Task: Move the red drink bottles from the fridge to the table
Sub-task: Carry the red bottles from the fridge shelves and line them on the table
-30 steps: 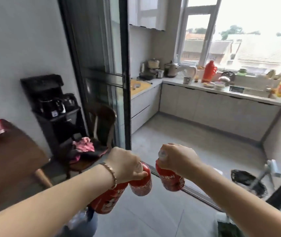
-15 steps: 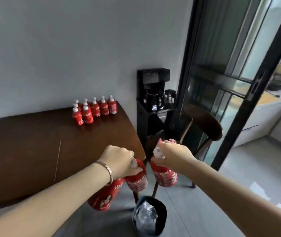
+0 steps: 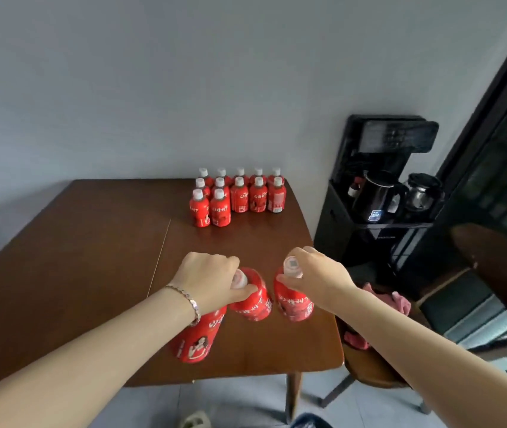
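Observation:
My left hand (image 3: 209, 281) grips two red drink bottles by their necks: one (image 3: 253, 299) hangs upright under my fingers, the other (image 3: 198, 338) tilts back under my wrist. My right hand (image 3: 313, 273) holds a third red bottle (image 3: 295, 307) by its white cap. All three hang above the near right part of the brown wooden table (image 3: 76, 273). Several red bottles (image 3: 236, 199) with white caps stand in rows at the table's far right corner.
A black stand (image 3: 378, 211) with a kettle and a glass pot sits to the right of the table against the wall. A wooden chair (image 3: 492, 264) with pink cloth on its seat stands beyond the table's right edge. A dark door frame rises far right.
My view has swung left from the kitchen doorway to the table. Both hands, still holding the three bottles, have come forward over the table's near right part.

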